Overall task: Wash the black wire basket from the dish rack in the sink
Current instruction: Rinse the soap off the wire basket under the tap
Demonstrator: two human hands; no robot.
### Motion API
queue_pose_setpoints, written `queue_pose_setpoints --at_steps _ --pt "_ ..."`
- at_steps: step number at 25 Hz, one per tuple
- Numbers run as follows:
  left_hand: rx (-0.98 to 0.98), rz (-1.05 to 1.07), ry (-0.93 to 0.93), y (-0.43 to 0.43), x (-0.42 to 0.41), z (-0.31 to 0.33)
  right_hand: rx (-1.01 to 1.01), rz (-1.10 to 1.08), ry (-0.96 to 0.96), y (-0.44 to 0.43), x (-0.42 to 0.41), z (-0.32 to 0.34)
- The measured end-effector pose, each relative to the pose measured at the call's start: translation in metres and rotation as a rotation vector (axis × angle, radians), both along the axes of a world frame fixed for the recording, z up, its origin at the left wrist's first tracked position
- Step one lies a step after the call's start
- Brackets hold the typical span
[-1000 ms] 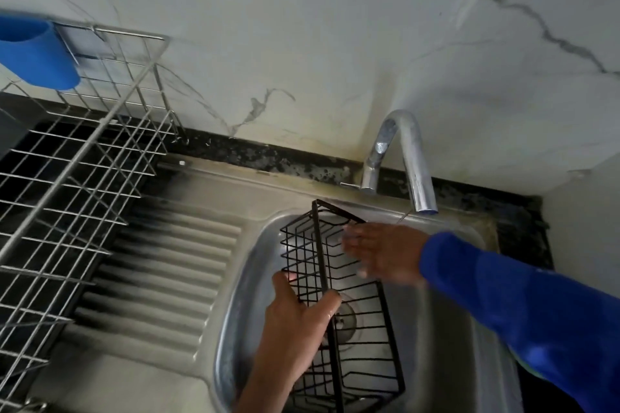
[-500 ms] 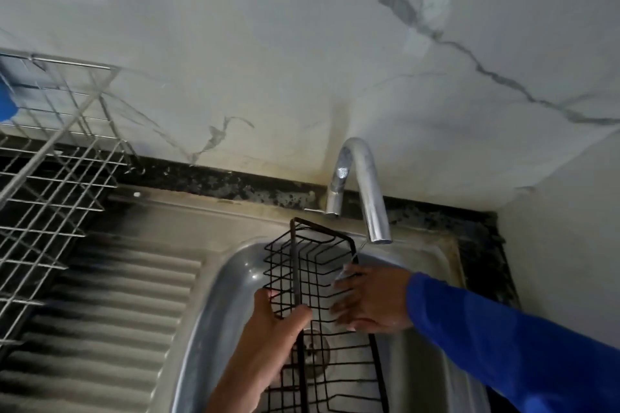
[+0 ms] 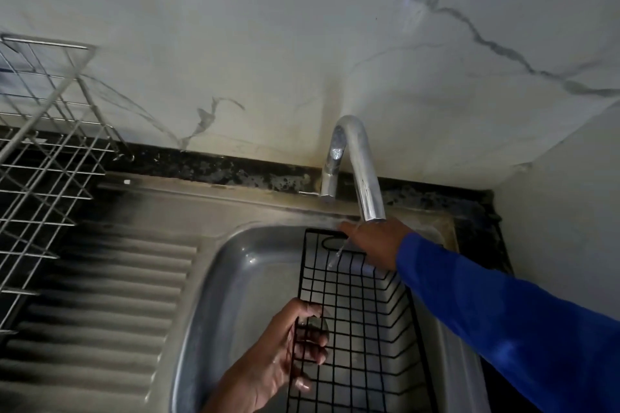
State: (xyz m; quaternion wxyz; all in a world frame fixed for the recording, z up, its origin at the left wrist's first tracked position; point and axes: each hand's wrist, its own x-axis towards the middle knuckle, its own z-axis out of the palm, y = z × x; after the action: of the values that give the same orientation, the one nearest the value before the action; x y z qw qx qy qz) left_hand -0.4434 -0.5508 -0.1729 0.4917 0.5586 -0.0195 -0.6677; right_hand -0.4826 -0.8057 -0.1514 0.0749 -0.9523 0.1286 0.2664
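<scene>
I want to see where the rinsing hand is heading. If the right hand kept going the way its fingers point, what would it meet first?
The right hand points left along the black wire basket top edge; past it, probably the sink back-left wall, though depth is unclear.

A stainless steel sink unit (image 3: pixel 235 208) sits in a dark speckled worktop (image 3: pixel 214 166) against a pale marble-veined wall. The ribbed draining board (image 3: pixel 110 295) fills the unit's left side; the basin (image 3: pixel 241 278) takes up the right. A silver wire dish rack (image 3: pixel 43 157) stands at the draining board's left edge. A chrome faucet (image 3: pixel 355 168) rises from the back rim above the basin. A black wire basket (image 3: pixel 362 312) is in the basin, toward its right side, gripped by a hand (image 3: pixel 281 355) at its left edge.
</scene>
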Motion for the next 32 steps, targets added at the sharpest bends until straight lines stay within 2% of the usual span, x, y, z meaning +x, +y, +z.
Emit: queue_pose_setpoints --at_steps 2,4,7,9,12,14,16,19,22,27,29,32 --pt "0.0 0.001 0.032 -0.001 0.0 -0.006 0.13 -0.012 0.06 0.001 0.011 0.001" --pt "-0.016 -0.022 0.06 -0.003 -0.003 -0.009 0.217 -0.019 0.039 0.002 0.027 -0.003" --pt "-0.008 -0.014 -0.016 -0.01 -0.007 -0.007 0.439 -0.138 -0.115 0.003 0.037 -0.008" --pt "-0.007 0.037 -0.079 -0.008 -0.002 -0.006 0.461 -0.192 -0.176 -0.005 0.028 -0.007" --pt "0.008 0.093 -0.067 0.001 0.015 -0.014 0.329 -0.204 0.076 -0.013 0.004 0.0" --pt "0.016 0.076 -0.048 0.001 0.017 -0.019 0.19 -0.143 0.147 -0.016 -0.004 -0.003" --pt "-0.015 0.074 0.013 -0.002 0.012 -0.02 0.116 -0.131 0.059 -0.008 0.003 0.004" --pt "-0.043 0.08 0.066 -0.006 0.008 -0.024 0.235 -0.25 -0.017 -0.01 0.018 0.008" --pt "-0.072 0.033 0.112 -0.014 0.007 -0.023 0.395 -0.287 0.033 -0.008 0.029 0.012" --pt "-0.075 0.212 0.212 -0.014 0.01 -0.025 0.605 -0.474 -0.013 -0.019 0.003 0.036" --pt "-0.102 0.259 0.236 -0.012 0.011 -0.034 0.737 -0.672 -0.151 -0.021 -0.013 0.031" --pt "-0.129 0.248 0.229 -0.016 0.007 -0.042 1.008 -1.107 -0.443 0.004 -0.034 0.021"
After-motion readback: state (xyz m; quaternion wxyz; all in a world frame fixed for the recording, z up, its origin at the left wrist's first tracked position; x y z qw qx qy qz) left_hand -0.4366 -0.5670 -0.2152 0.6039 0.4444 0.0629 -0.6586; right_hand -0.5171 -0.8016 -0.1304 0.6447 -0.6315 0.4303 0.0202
